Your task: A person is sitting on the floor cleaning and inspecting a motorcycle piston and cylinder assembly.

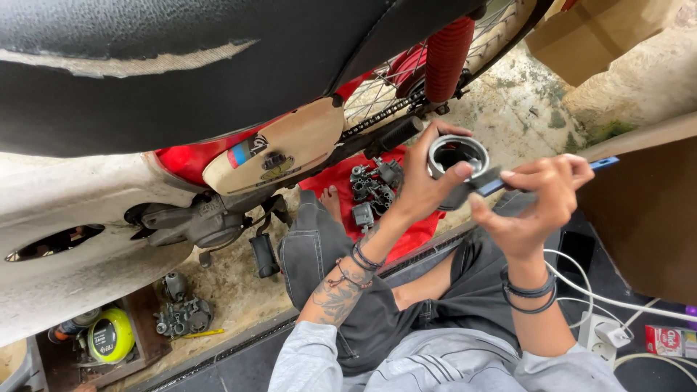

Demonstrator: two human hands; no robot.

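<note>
My left hand (421,181) grips a metal piston (456,156); my right hand (534,199) pinches what looks like a blue-handled blade (552,174) against it

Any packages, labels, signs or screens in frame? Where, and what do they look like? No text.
Small carton: bottom right on dark floor, rectangular, red and white.
Round yellow-green can: bottom left in a wooden tray, dark label on its lid.
Sticker: cream side cover of the motorcycle, small red, blue and black stripes.
Cardboard box: top right, plain brown.
No screens.
</note>
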